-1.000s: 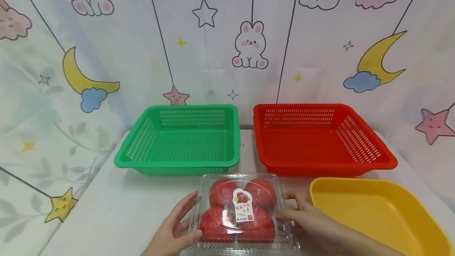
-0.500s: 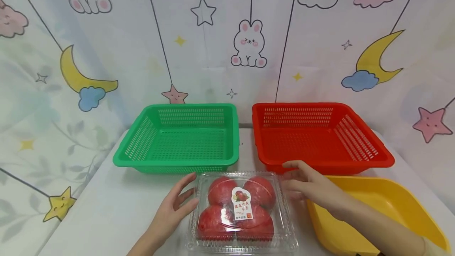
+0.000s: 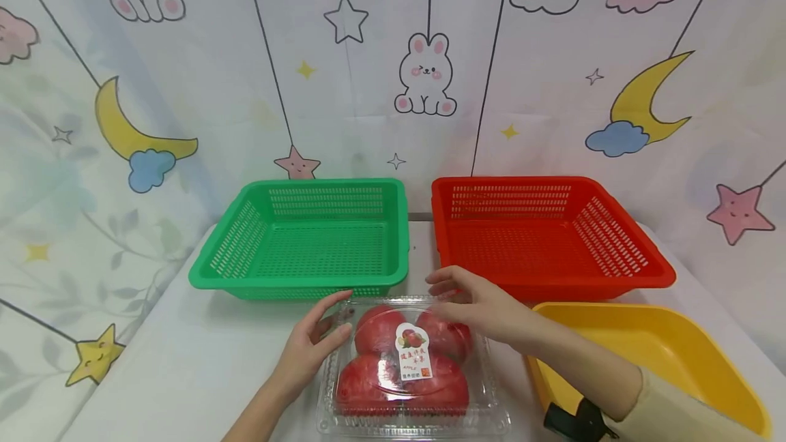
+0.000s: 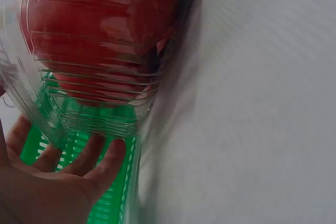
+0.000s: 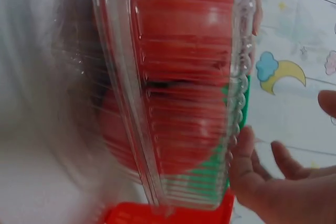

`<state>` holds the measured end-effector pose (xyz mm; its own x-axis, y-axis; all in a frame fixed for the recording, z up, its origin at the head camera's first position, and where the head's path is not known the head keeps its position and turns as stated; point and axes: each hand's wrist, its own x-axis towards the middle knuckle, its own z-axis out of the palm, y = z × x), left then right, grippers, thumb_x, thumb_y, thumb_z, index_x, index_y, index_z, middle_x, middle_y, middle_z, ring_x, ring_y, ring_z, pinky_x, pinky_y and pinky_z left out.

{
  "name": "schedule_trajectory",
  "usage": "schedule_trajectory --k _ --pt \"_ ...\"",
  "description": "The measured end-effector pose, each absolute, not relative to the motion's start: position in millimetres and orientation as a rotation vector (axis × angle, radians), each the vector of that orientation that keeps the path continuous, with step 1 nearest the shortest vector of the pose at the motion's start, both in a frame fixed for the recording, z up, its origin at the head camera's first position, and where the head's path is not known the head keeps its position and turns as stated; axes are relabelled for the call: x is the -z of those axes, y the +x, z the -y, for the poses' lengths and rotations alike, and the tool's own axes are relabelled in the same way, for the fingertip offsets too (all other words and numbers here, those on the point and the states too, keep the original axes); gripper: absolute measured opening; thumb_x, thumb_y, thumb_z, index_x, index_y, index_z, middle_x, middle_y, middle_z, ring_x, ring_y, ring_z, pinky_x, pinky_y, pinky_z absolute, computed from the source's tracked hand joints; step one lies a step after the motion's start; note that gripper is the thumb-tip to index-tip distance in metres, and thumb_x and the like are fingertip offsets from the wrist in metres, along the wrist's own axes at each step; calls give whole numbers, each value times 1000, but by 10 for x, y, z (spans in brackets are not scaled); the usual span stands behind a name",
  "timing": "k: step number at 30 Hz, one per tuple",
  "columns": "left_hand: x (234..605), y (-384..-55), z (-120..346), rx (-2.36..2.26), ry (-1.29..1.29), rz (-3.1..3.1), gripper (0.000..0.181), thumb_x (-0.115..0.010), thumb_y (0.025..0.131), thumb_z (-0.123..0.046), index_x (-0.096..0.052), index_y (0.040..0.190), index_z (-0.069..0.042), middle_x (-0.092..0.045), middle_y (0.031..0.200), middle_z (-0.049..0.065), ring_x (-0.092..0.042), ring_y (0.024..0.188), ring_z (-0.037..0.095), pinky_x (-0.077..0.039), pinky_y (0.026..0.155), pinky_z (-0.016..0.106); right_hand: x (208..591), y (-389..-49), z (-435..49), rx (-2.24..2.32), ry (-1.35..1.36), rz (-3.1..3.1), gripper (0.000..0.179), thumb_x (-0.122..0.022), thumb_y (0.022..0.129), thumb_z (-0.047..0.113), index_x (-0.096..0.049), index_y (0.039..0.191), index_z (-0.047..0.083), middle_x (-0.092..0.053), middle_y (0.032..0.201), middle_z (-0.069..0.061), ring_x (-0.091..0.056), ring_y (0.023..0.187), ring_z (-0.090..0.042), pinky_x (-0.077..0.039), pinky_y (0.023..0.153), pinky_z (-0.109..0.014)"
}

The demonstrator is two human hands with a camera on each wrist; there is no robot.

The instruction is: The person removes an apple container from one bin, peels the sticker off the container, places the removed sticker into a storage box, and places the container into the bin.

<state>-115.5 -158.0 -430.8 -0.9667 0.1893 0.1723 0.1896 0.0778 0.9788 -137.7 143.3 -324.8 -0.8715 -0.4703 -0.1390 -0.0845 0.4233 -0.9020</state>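
A clear plastic clamshell box sits on the table at the front middle, with several red apples inside. Its lid carries a white sticker with a fruit picture. My left hand is at the box's back left corner, fingers spread and thumb near the lid's edge. In the left wrist view the fingertips are right at the ribbed side wall. My right hand is over the back right part of the lid, fingers loosely bent; the right wrist view shows its fingertips beside the beaded rim.
Behind the box stand a green basket on the left and a red basket on the right. A yellow tub is at the right, under my right forearm. A cartoon-print cloth hangs behind the white table.
My right hand has left the box's right side, risen and moved left over its back right part. My left hand has slid back along the left side to the back corner.
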Motion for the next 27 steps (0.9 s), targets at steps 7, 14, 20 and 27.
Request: schedule_trajectory --k 7,14,20,27 --pt "4355 -1193 1566 2141 -385 2272 48 -63 98 -9 -52 145 -10 -42 153 13 -46 131 48 -50 95 44 3306 -1479 -1313 1307 -722 -2199 51 -76 89 25 -56 134 11 -62 125 -9 -61 109 -26 -59 83 -39" --pt "4379 -1196 1552 2148 -380 2273 48 -62 98 -8 -52 145 -9 -40 154 14 -44 133 47 -46 99 45 3297 -1512 -1238 1073 -918 -2260 40 -77 90 25 -62 126 18 -65 109 4 -61 93 -18 -58 73 -29" --pt "4391 -1182 1551 2155 -368 2269 47 -62 98 -7 -52 144 -10 -41 153 13 -46 132 45 -50 95 33 3297 -1524 -1185 1001 -979 -2295 37 -78 89 20 -64 122 16 -65 101 7 -60 89 -14 -57 73 -26" --pt "4392 -1174 1572 2173 -364 2264 46 -60 99 -7 -52 145 -11 -40 154 13 -47 131 45 -51 93 31 3284 -1549 -1108 888 -1034 -2382 23 -76 91 17 -68 113 13 -61 90 9 -57 84 -12 -53 73 -24"
